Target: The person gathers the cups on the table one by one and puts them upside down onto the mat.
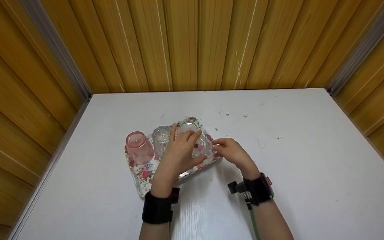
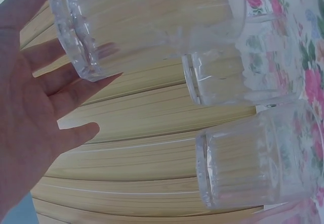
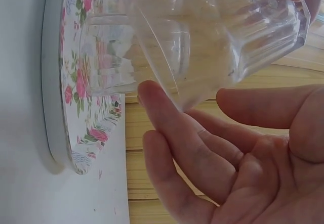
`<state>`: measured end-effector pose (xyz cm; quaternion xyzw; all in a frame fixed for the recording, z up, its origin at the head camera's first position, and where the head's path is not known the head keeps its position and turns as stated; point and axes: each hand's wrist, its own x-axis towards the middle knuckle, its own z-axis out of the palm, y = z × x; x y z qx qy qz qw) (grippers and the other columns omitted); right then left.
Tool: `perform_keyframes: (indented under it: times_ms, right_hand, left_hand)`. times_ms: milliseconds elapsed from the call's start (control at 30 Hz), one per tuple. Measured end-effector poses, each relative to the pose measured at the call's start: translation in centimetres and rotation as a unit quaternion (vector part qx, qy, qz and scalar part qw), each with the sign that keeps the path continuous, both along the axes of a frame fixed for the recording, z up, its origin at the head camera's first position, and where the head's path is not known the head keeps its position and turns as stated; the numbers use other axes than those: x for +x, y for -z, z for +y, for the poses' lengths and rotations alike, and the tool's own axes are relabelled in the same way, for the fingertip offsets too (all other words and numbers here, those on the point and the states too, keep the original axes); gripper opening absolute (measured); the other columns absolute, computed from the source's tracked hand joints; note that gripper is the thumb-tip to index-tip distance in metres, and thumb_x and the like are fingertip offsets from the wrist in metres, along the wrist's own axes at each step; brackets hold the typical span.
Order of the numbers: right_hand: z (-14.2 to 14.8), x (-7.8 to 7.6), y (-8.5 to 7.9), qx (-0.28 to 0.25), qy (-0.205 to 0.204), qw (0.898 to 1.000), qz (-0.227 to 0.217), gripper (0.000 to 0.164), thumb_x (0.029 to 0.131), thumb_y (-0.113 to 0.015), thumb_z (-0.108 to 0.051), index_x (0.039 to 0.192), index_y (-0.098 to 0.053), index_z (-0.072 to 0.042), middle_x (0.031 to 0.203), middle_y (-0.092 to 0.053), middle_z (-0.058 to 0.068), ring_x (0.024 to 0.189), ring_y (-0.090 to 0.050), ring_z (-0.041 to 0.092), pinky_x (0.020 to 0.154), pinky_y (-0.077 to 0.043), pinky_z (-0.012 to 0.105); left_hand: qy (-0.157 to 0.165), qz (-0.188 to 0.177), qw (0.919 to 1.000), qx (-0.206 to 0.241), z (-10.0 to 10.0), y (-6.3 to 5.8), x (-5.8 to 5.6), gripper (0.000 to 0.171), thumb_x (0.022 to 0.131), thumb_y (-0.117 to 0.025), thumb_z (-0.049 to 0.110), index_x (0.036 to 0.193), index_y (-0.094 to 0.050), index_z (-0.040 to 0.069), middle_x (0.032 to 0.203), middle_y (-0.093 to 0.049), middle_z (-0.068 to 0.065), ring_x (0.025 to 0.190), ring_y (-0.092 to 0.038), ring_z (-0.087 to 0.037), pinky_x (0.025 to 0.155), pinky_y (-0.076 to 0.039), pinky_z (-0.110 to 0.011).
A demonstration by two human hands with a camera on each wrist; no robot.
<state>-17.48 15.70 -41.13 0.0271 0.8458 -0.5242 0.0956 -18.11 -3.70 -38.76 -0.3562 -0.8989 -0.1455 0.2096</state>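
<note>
A clear drinking glass is tilted above the floral tray. My left hand holds it near its base, with fingers around the faceted bottom in the left wrist view. In the right wrist view, fingertips of my right hand touch the lower rim of that glass, while the thumb stands apart from it. Upside down on the tray are a pink glass, a clear glass beside it, and another clear glass behind my left fingers.
The tray lies slanted on a white table. Yellow wood-look panels wall the back and sides. Small dark specks mark the tabletop right of the tray. Each wrist wears a black strap with a camera.
</note>
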Motion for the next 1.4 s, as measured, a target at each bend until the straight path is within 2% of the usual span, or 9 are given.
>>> perform_keyframes:
  times_ms: [200, 400, 767, 967, 1133, 1300, 1400]
  right_hand:
    - [-0.3, 0.0, 0.2, -0.002, -0.016, 1.0, -0.003, 0.035, 0.091, -0.047, -0.007, 0.121, -0.052, 0.009, 0.119, -0.056, 0.024, 0.089, -0.064, 0.033, 0.084, -0.049, 0.044]
    - [-0.6, 0.0, 0.3, -0.013, -0.041, 0.999, -0.004, 0.028, 0.09, -0.049, -0.005, 0.112, -0.059, 0.009, 0.108, -0.062, 0.022, 0.086, -0.066, 0.029, 0.082, -0.051, 0.039]
    - [-0.5, 0.1, 0.2, -0.016, -0.066, 0.998, -0.006, 0.026, 0.091, -0.05, -0.007, 0.109, -0.06, 0.008, 0.106, -0.062, 0.023, 0.088, -0.064, 0.033, 0.088, -0.047, 0.046]
    - [-0.4, 0.1, 0.2, -0.025, -0.071, 0.997, 0.003, 0.024, 0.091, -0.05, -0.005, 0.107, -0.06, 0.01, 0.103, -0.062, 0.027, 0.09, -0.063, 0.037, 0.085, -0.049, 0.045]
    - [-0.1, -0.1, 0.5, -0.024, -0.055, 0.998, 0.009, 0.025, 0.091, -0.05, -0.005, 0.108, -0.058, 0.012, 0.101, -0.063, 0.025, 0.089, -0.064, 0.036, 0.084, -0.05, 0.045]
    - [-0.2, -0.5, 1.0, -0.01, 0.002, 1.0, 0.027, 0.023, 0.089, -0.054, -0.007, 0.105, -0.062, 0.006, 0.101, -0.065, 0.018, 0.09, -0.062, 0.029, 0.086, -0.048, 0.045]
    - [-0.3, -0.7, 1.2, 0.004, 0.036, 0.998, 0.044, 0.02, 0.087, -0.057, -0.008, 0.102, -0.065, 0.002, 0.101, -0.065, 0.014, 0.09, -0.062, 0.023, 0.084, -0.048, 0.04]
  left_hand:
    - [-0.003, 0.004, 1.0, -0.001, -0.1, 0.0, 0.0, 0.065, 0.07, -0.071, 0.048, 0.122, -0.054, 0.012, 0.11, -0.06, -0.005, 0.104, -0.057, -0.021, 0.111, -0.012, -0.051]
    - [-0.008, 0.016, 0.9998, -0.009, -0.2, 0.0, 0.0, 0.062, 0.07, -0.071, 0.05, 0.117, -0.057, 0.013, 0.108, -0.06, -0.005, 0.103, -0.057, -0.021, 0.11, -0.015, -0.052]
    - [-0.012, 0.019, 0.9997, -0.013, -0.7, 0.1, -0.1, 0.061, 0.069, -0.071, 0.051, 0.116, -0.059, 0.015, 0.104, -0.061, -0.004, 0.095, -0.061, -0.023, 0.107, -0.02, -0.055]
    - [-0.02, -0.003, 0.9997, -0.017, -0.9, 0.2, -0.3, 0.06, 0.068, -0.072, 0.05, 0.115, -0.059, 0.014, 0.103, -0.062, -0.005, 0.095, -0.061, -0.023, 0.108, -0.018, -0.055]
    - [-0.033, -0.033, 0.9986, -0.026, -1.0, 0.3, -0.4, 0.061, 0.069, -0.072, 0.05, 0.117, -0.058, 0.015, 0.108, -0.061, -0.006, 0.102, -0.059, -0.024, 0.109, -0.014, -0.055]
    - [-0.038, -0.051, 0.9977, -0.023, -1.2, 0.4, -0.6, 0.061, 0.068, -0.074, 0.047, 0.116, -0.058, 0.013, 0.11, -0.061, -0.006, 0.101, -0.06, -0.026, 0.109, -0.015, -0.055]
    - [-0.043, -0.06, 0.9969, -0.026, -1.3, 0.6, -0.6, 0.061, 0.067, -0.075, 0.045, 0.116, -0.058, 0.013, 0.11, -0.061, -0.006, 0.101, -0.059, -0.027, 0.109, -0.014, -0.055]
